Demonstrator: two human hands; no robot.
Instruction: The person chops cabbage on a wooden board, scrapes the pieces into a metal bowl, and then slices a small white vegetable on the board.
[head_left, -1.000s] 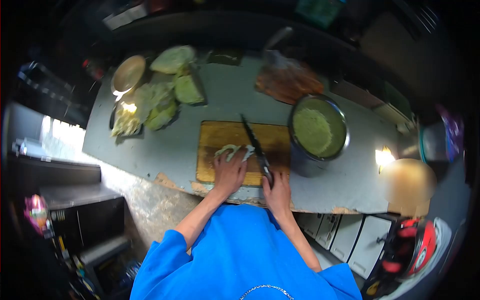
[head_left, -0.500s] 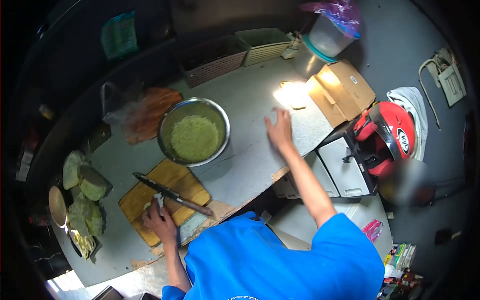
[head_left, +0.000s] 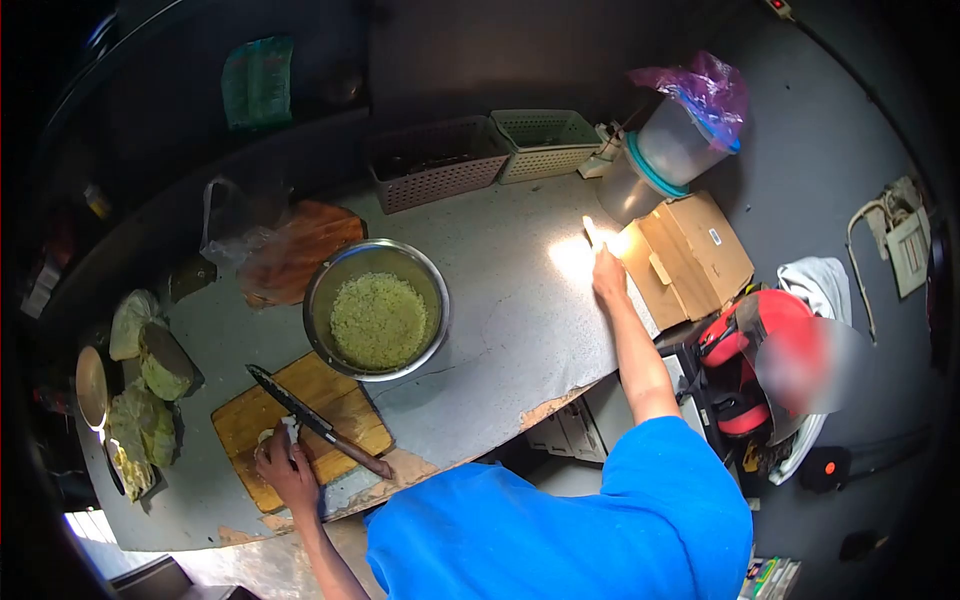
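My left hand is curled over the wooden cutting board, its fingers closed around a small whitish piece whose kind I cannot make out. A knife with a dark blade and brown handle lies across the board beside that hand. My right hand reaches far across the table to a glaring patch of light. Its fingers are around a narrow bright object, too washed out to name. Between the hands stands a metal bowl with finely chopped pale green food.
Cabbage-like pieces lie at the left edge. Behind the bowl are a reddish-brown board and a clear plastic bag. Two baskets, clear tubs and a cardboard box line the back; a red helmet sits at right.
My right hand has moved farther out and reached the object in the bright patch. My left hand stays by the knife on the board. The whole view has shifted a little.
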